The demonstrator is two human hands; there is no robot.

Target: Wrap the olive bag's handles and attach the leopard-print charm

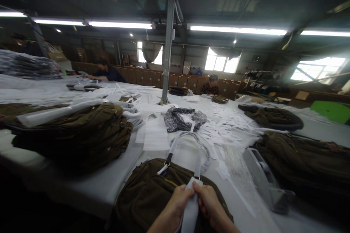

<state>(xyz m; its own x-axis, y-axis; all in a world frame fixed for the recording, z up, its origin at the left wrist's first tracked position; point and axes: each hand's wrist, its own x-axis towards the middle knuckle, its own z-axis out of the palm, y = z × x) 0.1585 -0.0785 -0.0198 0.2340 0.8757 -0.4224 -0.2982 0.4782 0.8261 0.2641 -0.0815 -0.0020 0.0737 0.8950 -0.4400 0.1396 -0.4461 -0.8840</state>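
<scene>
An olive-brown bag [147,189] with yellow zip trim lies on the white table in front of me. Its looped handle [174,145] stands up, covered in white wrapping. Over the bag, a white foam strip [190,207] runs down from the handle's right end. My left hand [177,200] pinches the strip from the left, thumb on top. From the right, my right hand [206,198] grips the same strip, its thumb close to the left one. Both hands are closed, and the fingertips under the strip are hidden.
Brown bags are piled at left [82,134] and right [308,156]. A grey tape dispenser [265,182] stands right of my bag. Beyond lie a speckled black-and-white cloth [177,119], white sheets [155,133] and many loose strips [226,123]. A metal post [167,51] rises mid-table; other people sit across.
</scene>
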